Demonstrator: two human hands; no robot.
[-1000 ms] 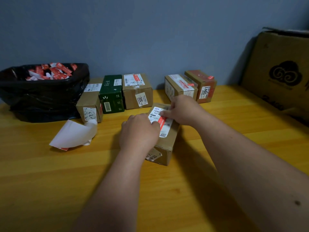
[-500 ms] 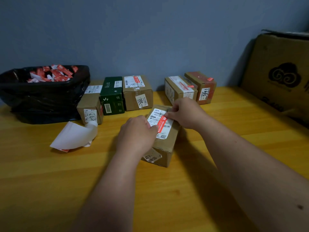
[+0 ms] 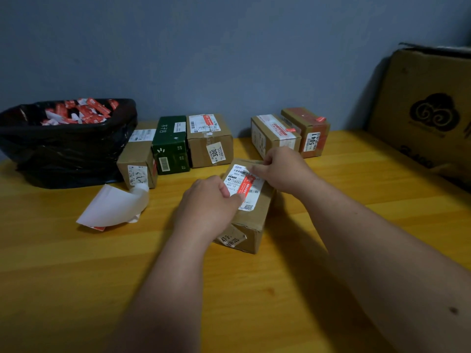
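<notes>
1. Risk: the label [image 3: 244, 185] tears or creases if the hands pull unevenly; it looks thin.
2. Risk: the box [image 3: 252, 225] skids on the counter [image 3: 76, 276], as nothing seems to pin it.
3. Left hand [image 3: 210, 201]: fingers curled, pinching the label's edge at the box's left.
4. Right hand [image 3: 285, 169]: at the box's far end, apparently pinching the label's corner.
5. The label lies on the box top.

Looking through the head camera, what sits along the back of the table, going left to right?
Black bag, plain brown box, green box, box marked 300, white-labelled box, box marked 5041, big carton.
</notes>
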